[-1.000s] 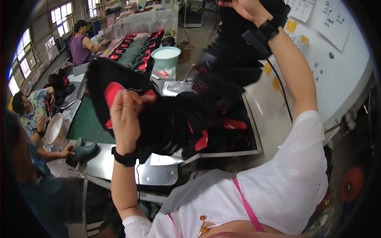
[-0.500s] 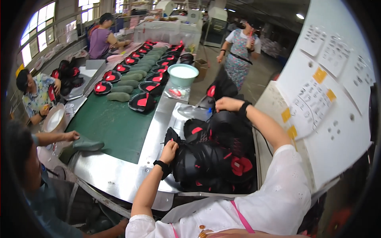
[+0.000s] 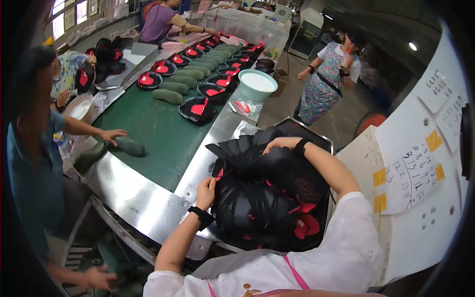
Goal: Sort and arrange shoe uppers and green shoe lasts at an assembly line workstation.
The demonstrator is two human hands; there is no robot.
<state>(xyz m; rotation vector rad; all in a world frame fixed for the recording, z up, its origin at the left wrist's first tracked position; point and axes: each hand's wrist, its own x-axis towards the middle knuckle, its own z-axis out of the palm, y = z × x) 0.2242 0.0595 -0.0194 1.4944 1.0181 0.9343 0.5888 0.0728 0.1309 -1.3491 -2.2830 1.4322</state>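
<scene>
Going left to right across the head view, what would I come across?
A co-worker's teal shirt, a grey-green shoe form, your left hand pinching a black-and-red piece, your right hand, a taped paper sheet.

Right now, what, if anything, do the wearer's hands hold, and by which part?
The left hand pinches a black-and-red piece by its edge. The right hand touches the pile; whether it grips is unclear.
</scene>
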